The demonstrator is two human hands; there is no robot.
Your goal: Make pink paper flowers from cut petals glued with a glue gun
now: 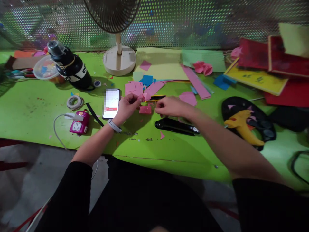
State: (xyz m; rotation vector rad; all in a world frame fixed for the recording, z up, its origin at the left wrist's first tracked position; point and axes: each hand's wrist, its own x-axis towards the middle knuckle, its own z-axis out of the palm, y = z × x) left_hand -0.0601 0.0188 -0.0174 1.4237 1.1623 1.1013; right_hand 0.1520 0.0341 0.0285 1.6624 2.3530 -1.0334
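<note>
My left hand (127,107), with a pale watch band at the wrist, pinches a small pink paper piece (146,96) between thumb and fingertips. Just below it, another small folded pink piece (145,110) lies on the green table. To the right, my right hand (169,107) has its fingers drawn together, pointing down; whatever is in them is hidden. A black stapler (177,126) rests under that hand, closer to me. Behind both hands is a slim yellow and black object (156,98), partly covered. Pink paper sheets (133,88) and blue scraps (147,80) lie beyond.
Left of my hands are a lit phone (111,103), a tape roll (74,102), a pink power adapter (79,123) and a black bottle (74,71). A fan (119,61) stands behind. At right, a yellow glue gun (245,127) sits on a black pad.
</note>
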